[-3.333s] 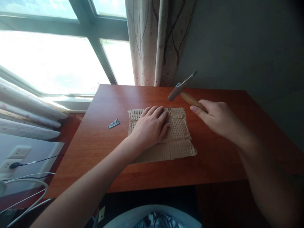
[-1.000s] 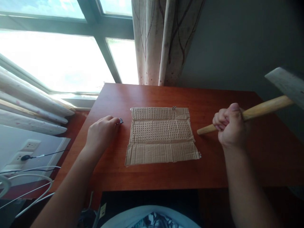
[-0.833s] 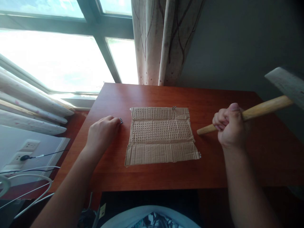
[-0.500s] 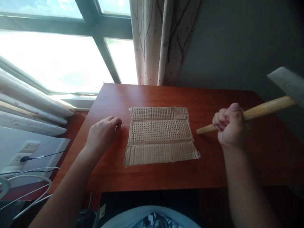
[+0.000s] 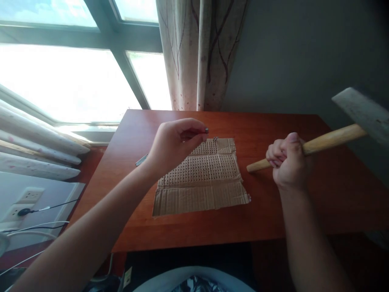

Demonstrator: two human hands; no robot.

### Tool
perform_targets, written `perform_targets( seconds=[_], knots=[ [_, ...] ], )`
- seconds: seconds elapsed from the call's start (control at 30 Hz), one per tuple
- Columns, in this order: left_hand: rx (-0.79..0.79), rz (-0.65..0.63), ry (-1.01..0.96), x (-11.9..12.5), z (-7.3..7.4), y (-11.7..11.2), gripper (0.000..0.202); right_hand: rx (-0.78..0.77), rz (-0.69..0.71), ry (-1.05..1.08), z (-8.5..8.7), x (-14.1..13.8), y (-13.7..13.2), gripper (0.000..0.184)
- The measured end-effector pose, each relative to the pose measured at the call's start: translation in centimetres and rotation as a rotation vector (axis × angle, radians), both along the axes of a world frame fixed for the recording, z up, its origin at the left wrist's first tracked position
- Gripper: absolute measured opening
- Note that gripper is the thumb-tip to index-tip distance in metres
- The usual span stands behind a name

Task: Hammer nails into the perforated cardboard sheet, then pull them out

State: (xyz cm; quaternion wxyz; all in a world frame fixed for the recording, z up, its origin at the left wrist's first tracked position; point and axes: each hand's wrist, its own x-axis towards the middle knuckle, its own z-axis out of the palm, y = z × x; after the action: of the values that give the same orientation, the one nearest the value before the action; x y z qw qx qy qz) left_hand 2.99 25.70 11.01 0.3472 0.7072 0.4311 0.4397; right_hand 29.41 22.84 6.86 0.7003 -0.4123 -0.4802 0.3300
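My left hand [image 5: 173, 144] hovers above the far left part of the cardboard sheet [image 5: 206, 182], fingers pinched on a nail [image 5: 204, 131] whose head shows at my fingertips. The cardboard is a flat brown piece full of small holes, lying mid-table. A bent nail [image 5: 215, 138] sticks up at its far edge. My right hand [image 5: 287, 160] is a fist around the wooden handle of a hammer [image 5: 331, 136], held raised to the right of the cardboard, its grey metal head up at the right frame edge.
A small bunch of loose nails [image 5: 140, 161] lies on the red-brown table [image 5: 273, 211] left of the cardboard. A patterned curtain [image 5: 200, 52] and window stand behind. A wall socket and cables [image 5: 21, 207] sit lower left, off the table.
My left hand has lifted from the pile of nails and swung right, above the cardboard, with one nail pinched in it. The hammer hand has barely moved.
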Motion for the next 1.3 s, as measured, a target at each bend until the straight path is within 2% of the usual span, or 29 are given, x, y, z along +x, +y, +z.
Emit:
perform_targets(
  seconds=[0.17,0.3,0.63,1.3],
  knots=[
    [0.032,-0.007,0.071,1.9,-2.1,2.7,0.010,0.005,-0.002,0.020,0.0,0.1,-0.1,0.059],
    [0.064,0.010,0.172,2.2,-2.8,3.4,0.011,0.006,0.002,0.034,0.0,0.3,-0.2,0.058],
    [0.099,0.025,0.272,2.1,-3.2,3.7,0.011,-0.004,0.003,0.045,0.0,0.4,-0.2,0.058],
    [0.097,0.014,0.300,2.1,-3.4,3.8,0.011,0.014,0.013,0.034,0.2,0.0,-0.3,0.056]
  ],
)
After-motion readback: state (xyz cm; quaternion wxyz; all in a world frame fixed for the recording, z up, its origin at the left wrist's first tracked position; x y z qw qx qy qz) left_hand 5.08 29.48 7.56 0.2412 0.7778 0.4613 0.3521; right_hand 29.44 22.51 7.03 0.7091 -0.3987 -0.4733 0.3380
